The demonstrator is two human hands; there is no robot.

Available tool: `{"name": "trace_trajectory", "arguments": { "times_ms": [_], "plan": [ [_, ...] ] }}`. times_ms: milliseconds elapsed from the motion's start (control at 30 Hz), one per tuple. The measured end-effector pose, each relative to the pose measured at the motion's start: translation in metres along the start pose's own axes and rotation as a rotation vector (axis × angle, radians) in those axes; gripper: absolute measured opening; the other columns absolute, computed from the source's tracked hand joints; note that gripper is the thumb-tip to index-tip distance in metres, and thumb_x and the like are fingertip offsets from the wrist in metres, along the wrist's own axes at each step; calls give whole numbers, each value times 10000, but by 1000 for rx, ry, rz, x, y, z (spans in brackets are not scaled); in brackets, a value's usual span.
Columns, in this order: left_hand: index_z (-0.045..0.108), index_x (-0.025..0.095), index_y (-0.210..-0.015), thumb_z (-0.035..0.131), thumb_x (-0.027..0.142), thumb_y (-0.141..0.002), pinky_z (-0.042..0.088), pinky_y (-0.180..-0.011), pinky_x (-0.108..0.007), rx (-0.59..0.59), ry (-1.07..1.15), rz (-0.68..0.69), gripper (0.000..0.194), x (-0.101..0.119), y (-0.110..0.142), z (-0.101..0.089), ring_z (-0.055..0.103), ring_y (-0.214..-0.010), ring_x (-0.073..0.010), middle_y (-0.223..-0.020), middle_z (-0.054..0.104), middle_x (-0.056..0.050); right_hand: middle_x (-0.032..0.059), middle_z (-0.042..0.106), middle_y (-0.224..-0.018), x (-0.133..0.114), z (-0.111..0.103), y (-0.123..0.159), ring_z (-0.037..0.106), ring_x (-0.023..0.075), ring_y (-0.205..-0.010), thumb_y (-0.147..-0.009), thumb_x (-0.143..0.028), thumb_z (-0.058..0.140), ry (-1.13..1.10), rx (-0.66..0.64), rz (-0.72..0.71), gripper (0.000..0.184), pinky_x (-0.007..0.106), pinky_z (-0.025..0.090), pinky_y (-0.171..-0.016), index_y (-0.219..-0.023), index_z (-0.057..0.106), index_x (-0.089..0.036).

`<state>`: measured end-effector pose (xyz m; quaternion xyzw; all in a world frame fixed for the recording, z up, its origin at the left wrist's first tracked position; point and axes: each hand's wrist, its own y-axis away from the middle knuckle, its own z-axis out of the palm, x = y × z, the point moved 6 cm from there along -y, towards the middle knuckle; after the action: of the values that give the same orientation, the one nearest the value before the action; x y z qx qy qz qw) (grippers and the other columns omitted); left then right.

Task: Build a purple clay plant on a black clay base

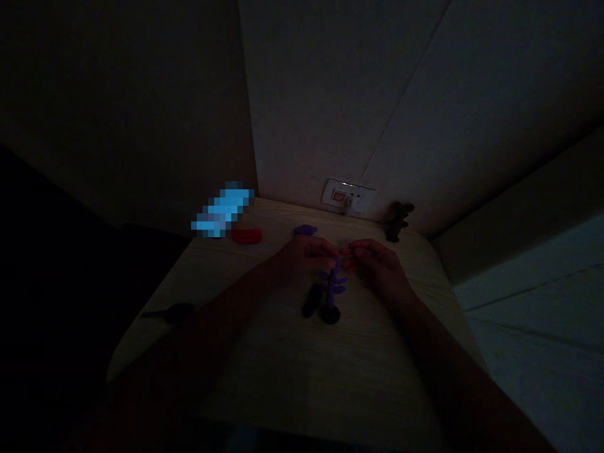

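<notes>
The scene is very dark. My left hand [309, 255] and my right hand [375, 264] meet over the middle of a light wooden table [283, 371]. Both hands have their fingers pinched at the top of a purple upright figure with side branches [334, 286] that stands on a dark round base [330, 313]. A short dark piece [312, 300] lies just left of that base.
A red piece [246, 236] and a purple piece [305, 230] lie at the back of the table. A blurred blue glowing thing [223, 211] sits back left. A wall socket [346, 197], a dark small figure [397, 220] and a dark object [172, 311] are also there.
</notes>
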<state>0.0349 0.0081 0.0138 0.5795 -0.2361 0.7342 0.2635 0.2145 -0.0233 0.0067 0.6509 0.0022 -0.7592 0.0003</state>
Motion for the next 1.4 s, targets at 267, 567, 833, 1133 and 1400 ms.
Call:
{"name": "trace_trajectory", "arguments": {
  "times_ms": [267,567,833,1133,1400],
  "plan": [
    [773,123,-910,920,308,-696,573,-774,-295,-3,0,-12,319,-1,-1,0,741,-791,-169,-850,798,-67,27,725,-573,-3,-1,4,607,144,-457,-694,-547,912,142,102,34,386,273,490,-481,-714,747,-199],
    [771,125,-907,928,319,-694,575,-795,-301,-7,16,-13,328,-1,-1,1,743,-810,-172,-863,801,-73,60,837,-907,0,-2,0,767,176,-738,-700,-418,945,-8,33,11,334,308,609,-750,-934,806,-223],
    [761,119,-921,922,349,-701,566,-794,-312,-12,-16,4,357,-3,-2,-1,738,-811,-181,-869,792,-76,41,754,-619,0,-2,2,659,156,-509,-680,-534,936,92,72,41,388,280,544,-536,-747,771,-190],
    [766,120,-923,922,329,-691,568,-797,-302,-15,0,-2,350,-1,-1,1,745,-824,-183,-874,801,-78,34,826,-854,-1,-2,0,752,162,-702,-683,-360,954,-9,25,5,294,285,601,-720,-862,762,-227],
    [769,120,-906,926,284,-683,562,-772,-269,-13,24,-13,318,-3,-2,0,731,-777,-148,-842,795,-53,14,714,-569,-1,-1,2,608,134,-452,-688,-536,923,20,64,71,398,257,497,-486,-741,735,-190]
  ]
}}
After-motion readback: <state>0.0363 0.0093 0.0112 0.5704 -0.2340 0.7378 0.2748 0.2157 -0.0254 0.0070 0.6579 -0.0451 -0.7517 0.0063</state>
